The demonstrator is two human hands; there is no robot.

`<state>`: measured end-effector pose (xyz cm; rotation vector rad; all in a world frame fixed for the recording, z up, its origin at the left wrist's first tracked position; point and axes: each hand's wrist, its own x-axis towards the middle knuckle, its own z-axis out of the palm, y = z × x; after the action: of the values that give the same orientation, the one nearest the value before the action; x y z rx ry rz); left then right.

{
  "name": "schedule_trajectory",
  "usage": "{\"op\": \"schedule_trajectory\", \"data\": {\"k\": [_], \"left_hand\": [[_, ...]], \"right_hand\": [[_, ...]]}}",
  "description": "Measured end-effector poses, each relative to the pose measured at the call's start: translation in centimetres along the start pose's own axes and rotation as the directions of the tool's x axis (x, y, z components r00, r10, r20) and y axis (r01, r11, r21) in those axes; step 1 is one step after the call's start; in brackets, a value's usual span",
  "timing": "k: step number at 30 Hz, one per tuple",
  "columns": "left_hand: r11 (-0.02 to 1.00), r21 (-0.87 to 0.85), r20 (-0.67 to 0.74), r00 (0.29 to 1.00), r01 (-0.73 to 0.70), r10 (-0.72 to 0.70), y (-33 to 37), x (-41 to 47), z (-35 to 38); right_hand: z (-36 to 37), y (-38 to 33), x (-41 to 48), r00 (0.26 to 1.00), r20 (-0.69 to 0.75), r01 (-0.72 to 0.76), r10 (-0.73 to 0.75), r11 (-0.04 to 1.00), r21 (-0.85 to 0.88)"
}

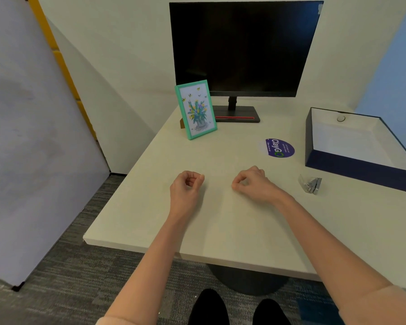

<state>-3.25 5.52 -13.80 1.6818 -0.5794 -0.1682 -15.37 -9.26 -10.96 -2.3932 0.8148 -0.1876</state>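
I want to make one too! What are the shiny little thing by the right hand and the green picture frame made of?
Shiny clip: probably metal, polished silver, since it glints with bright reflections. Picture frame: mint green, smooth and matte; painted wood or plastic, can't tell which.

The table (220,219) is smooth and matt. The clip (311,184) is shiny metal, though blurred, perhaps with clear plastic. The box (352,166) is matt dark card, lined white. The screen (244,48) is faintly glossy, its stand (237,113) matt black. The carpet (68,277) is rough, woven
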Motion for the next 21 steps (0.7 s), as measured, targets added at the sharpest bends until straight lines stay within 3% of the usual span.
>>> {"op": "schedule_trajectory", "data": {"k": [5, 21], "left_hand": [[1.000, -0.010, -0.003, 1.000, 0.007, -0.007, 0.1, -0.1, 0.0], [1.000, -0.012, -0.011, 1.000, 0.010, -0.010, 0.5, -0.5, 0.0]], "right_hand": [[0.9, 0.0, -0.5, 1.000, 0.005, 0.018, -0.017, 0.996, -0.092], [0.9, -0.5, 0.1, 0.994, -0.028, 0.106, -0.109, 0.990, -0.095]]}}
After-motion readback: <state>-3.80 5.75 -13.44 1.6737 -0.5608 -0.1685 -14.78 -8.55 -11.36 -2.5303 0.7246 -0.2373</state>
